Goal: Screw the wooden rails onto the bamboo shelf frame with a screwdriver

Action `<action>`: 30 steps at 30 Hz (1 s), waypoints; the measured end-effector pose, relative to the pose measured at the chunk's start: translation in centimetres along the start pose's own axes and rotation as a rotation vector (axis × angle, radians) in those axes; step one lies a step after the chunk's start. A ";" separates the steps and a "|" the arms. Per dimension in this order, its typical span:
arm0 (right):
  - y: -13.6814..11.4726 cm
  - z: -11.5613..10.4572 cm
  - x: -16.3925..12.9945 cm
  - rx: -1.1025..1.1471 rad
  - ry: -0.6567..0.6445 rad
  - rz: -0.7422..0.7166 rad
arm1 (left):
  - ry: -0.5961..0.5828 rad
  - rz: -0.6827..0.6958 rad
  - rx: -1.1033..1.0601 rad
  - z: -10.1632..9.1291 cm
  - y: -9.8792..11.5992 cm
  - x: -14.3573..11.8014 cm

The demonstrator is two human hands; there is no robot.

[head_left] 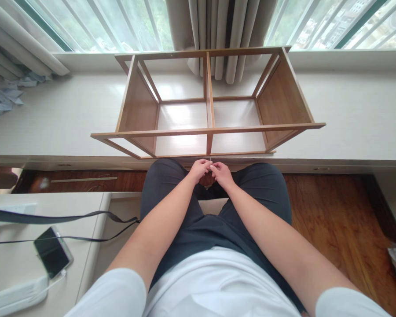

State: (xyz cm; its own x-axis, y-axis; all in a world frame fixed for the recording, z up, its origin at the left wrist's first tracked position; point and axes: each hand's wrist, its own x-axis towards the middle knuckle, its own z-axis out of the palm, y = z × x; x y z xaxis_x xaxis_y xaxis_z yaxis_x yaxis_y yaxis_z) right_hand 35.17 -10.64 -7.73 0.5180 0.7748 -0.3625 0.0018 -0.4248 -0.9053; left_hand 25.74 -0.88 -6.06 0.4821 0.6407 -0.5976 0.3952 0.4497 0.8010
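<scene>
My left hand (200,170) and my right hand (222,173) meet above my lap, both closed, fingertips pinched together. A small thin pale piece (210,159) pokes up where the fingertips join; its kind is too small to make out, and which hand bears it is unclear. Just beyond my hands, a brown wooden frame (237,129) lies on the white window ledge. It has solid end panels, a divider in the middle and open bays. My fingers are close to its near lower edge, apparently not touching it.
Left of my legs, a pale cabinet top (86,207) holds a phone (53,251), a white power strip (18,297) and black straps (95,215). Curtains (229,39) hang behind the frame. Crumpled papers (3,97) lie at the ledge's left end. Wooden floor (333,220) shows at right.
</scene>
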 end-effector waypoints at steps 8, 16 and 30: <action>0.3 0.0 0.1 -0.006 0.010 -0.010 | 0.006 0.010 0.017 0.0 -0.2 0.2; 0.5 0.0 0.3 -0.016 0.011 -0.019 | 0.020 0.022 0.013 0.0 -0.1 0.2; -0.2 -0.1 0.0 0.005 0.001 -0.017 | 0.024 0.021 0.016 0.0 -0.3 0.3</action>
State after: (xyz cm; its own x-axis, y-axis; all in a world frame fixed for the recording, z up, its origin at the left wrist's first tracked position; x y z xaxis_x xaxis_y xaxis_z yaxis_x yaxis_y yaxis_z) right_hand 35.22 -10.60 -7.53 0.5184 0.7817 -0.3467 0.0064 -0.4090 -0.9125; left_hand 25.79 -0.77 -6.49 0.4712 0.6650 -0.5795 0.3974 0.4264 0.8125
